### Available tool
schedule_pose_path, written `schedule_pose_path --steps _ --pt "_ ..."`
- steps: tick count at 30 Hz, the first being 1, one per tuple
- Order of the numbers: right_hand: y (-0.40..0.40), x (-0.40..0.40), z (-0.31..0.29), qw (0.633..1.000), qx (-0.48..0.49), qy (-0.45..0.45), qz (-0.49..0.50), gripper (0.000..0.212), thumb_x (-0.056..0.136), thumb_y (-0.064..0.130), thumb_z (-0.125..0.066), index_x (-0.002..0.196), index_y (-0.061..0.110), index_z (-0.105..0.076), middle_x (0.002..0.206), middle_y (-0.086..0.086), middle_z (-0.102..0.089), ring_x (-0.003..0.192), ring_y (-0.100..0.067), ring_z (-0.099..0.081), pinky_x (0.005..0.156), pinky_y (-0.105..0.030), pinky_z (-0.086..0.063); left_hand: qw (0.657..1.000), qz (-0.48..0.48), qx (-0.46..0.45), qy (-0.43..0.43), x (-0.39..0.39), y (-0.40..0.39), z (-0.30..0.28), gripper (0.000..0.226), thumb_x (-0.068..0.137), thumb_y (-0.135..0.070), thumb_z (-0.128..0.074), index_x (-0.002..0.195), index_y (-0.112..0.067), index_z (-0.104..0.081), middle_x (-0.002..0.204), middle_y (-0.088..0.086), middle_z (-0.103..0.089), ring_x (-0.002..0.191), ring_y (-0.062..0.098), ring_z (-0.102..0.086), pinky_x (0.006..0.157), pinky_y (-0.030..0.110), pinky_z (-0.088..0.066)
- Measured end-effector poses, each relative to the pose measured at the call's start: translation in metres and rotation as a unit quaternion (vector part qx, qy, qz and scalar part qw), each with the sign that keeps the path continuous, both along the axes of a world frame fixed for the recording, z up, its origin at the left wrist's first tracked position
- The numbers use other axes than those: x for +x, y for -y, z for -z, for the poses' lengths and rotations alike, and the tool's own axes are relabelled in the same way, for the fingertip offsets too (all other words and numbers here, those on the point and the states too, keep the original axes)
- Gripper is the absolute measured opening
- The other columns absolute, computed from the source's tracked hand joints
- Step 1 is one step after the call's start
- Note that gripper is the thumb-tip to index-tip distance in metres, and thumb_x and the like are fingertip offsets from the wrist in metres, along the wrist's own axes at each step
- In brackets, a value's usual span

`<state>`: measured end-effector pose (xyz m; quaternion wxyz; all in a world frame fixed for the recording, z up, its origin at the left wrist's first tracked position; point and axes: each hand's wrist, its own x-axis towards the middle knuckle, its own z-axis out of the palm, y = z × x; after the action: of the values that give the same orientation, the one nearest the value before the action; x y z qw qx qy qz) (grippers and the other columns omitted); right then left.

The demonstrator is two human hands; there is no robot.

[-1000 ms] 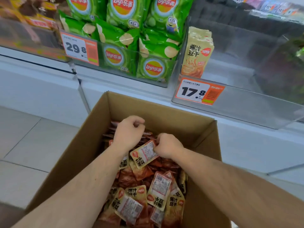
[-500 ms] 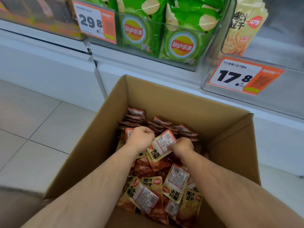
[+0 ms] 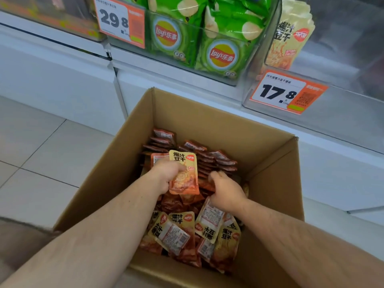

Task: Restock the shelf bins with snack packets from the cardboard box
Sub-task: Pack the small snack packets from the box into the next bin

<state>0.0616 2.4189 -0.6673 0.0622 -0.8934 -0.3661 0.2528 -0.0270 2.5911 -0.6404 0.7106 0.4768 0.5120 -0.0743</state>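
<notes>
An open cardboard box (image 3: 270,163) stands on the floor below the shelf, holding several small yellow-and-orange snack packets (image 3: 182,235), some stacked on edge at its far side. My left hand (image 3: 166,173) grips one packet (image 3: 184,173) upright, front face showing, with at least one more behind it. My right hand (image 3: 226,192) reaches into the pile with curled fingers pinching packets among the stack; its fingertips are hidden. Above right, a clear shelf bin (image 3: 342,121) with a 17.8 price tag (image 3: 284,92) holds the same yellow packets (image 3: 291,32).
A neighbouring clear bin holds green Lay's chip bags (image 3: 220,48) behind a 29.8 price tag (image 3: 120,21). White shelf base panels (image 3: 62,75) run behind the box. Tiled floor (image 3: 41,152) lies to the left.
My left hand has lifted a packet and turned its front face up. My right hand has let that packet go and moved right into the stack. The view has shifted closer.
</notes>
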Motion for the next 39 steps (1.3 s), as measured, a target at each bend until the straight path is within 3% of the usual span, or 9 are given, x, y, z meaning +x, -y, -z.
schedule_pose_path --steps 4,10,16,21,25,31,34,37,39 --pt "0.019 0.005 0.036 0.984 -0.148 -0.042 0.087 0.026 0.084 0.035 -0.063 0.105 0.024 -0.054 0.111 -0.001 -0.063 0.096 -0.022 -0.063 0.080 -0.037 -0.057 1.000 0.010 0.018 0.020 -0.002 0.000 0.003 0.019 0.089 0.002 -0.064 0.100 -0.012 -0.065 0.097 0.013 -0.074 0.088 0.030 -0.073 0.086 0.051 -0.058" --pt "0.025 -0.006 0.067 0.966 -0.249 0.059 0.035 0.082 0.071 0.057 -0.075 0.136 0.021 -0.041 0.134 -0.005 -0.051 0.123 -0.025 -0.050 0.100 -0.038 -0.040 0.999 0.024 0.030 0.025 -0.001 -0.004 0.009 0.021 0.089 0.003 -0.063 0.096 -0.017 -0.065 0.099 0.010 -0.075 0.092 0.028 -0.072 0.089 0.050 -0.057" --pt "0.022 -0.003 0.071 0.966 -0.250 0.045 0.052 0.058 0.079 0.036 -0.074 0.129 0.022 -0.048 0.130 -0.005 -0.056 0.118 -0.024 -0.055 0.097 -0.037 -0.043 0.999 0.026 0.031 0.016 -0.001 -0.002 0.008 0.023 0.089 0.001 -0.064 0.100 -0.019 -0.066 0.100 0.010 -0.074 0.092 0.028 -0.072 0.089 0.051 -0.057" --pt "0.009 0.012 0.024 0.981 -0.181 -0.039 0.051 0.007 0.086 0.016 -0.063 0.089 0.022 -0.063 0.097 -0.001 -0.066 0.086 -0.019 -0.065 0.064 -0.029 -0.050 0.999 0.017 0.026 0.035 0.002 0.001 -0.003 0.022 0.092 0.000 -0.060 0.104 -0.019 -0.061 0.103 0.012 -0.072 0.093 0.030 -0.071 0.086 0.050 -0.058" --pt "0.005 0.026 -0.055 0.995 -0.087 -0.015 0.052 0.007 0.085 0.017 -0.060 0.082 0.022 -0.057 0.089 0.001 -0.062 0.083 -0.019 -0.059 0.066 -0.030 -0.049 0.999 0.009 0.012 0.051 0.003 0.001 -0.023 0.030 0.091 0.000 -0.052 0.118 -0.014 -0.058 0.108 0.016 -0.070 0.095 0.034 -0.071 0.080 0.050 -0.059" --pt "0.040 0.010 -0.142 0.963 0.157 0.218 -0.006 0.013 0.087 0.022 -0.063 0.086 0.027 -0.052 0.089 0.007 -0.065 0.077 -0.022 -0.063 0.061 -0.030 -0.046 0.996 -0.010 -0.025 0.083 0.004 0.015 -0.051 0.023 0.088 -0.005 -0.046 0.105 -0.007 -0.062 0.099 0.016 -0.071 0.089 0.035 -0.069 0.087 0.052 -0.055" --pt "0.038 0.002 -0.151 0.920 0.213 0.310 -0.111 0.024 0.071 0.015 -0.071 0.094 0.017 -0.067 0.116 -0.004 -0.072 0.073 -0.023 -0.072 0.057 -0.033 -0.059 0.988 -0.012 -0.071 0.137 0.011 0.027 -0.061 0.036 0.097 -0.031 -0.047 0.114 -0.009 -0.069 0.108 0.012 -0.073 0.102 0.032 -0.069 0.100 0.052 -0.049" --pt "0.030 -0.004 -0.152 0.903 0.196 0.342 -0.173 0.027 0.054 0.014 -0.075 0.080 0.015 -0.065 0.114 -0.008 -0.072 0.049 -0.025 -0.060 0.046 -0.030 -0.051 0.965 0.010 -0.151 0.215 0.019 0.036 -0.074 0.060 0.099 -0.057 -0.036 0.125 -0.014 -0.067 0.121 0.015 -0.069 0.115 0.034 -0.065 0.106 0.053 -0.044" --pt "0.030 -0.007 -0.148 0.901 0.176 0.348 -0.190 0.038 0.046 0.011 -0.081 0.080 0.014 -0.065 0.117 -0.010 -0.070 0.050 -0.025 -0.059 0.048 -0.031 -0.050 0.952 0.014 -0.193 0.235 0.021 0.038 -0.079 0.073 0.096 -0.069 -0.030 0.124 -0.013 -0.068 0.122 0.017 -0.068 0.115 0.035 -0.064 0.107 0.053 -0.043"
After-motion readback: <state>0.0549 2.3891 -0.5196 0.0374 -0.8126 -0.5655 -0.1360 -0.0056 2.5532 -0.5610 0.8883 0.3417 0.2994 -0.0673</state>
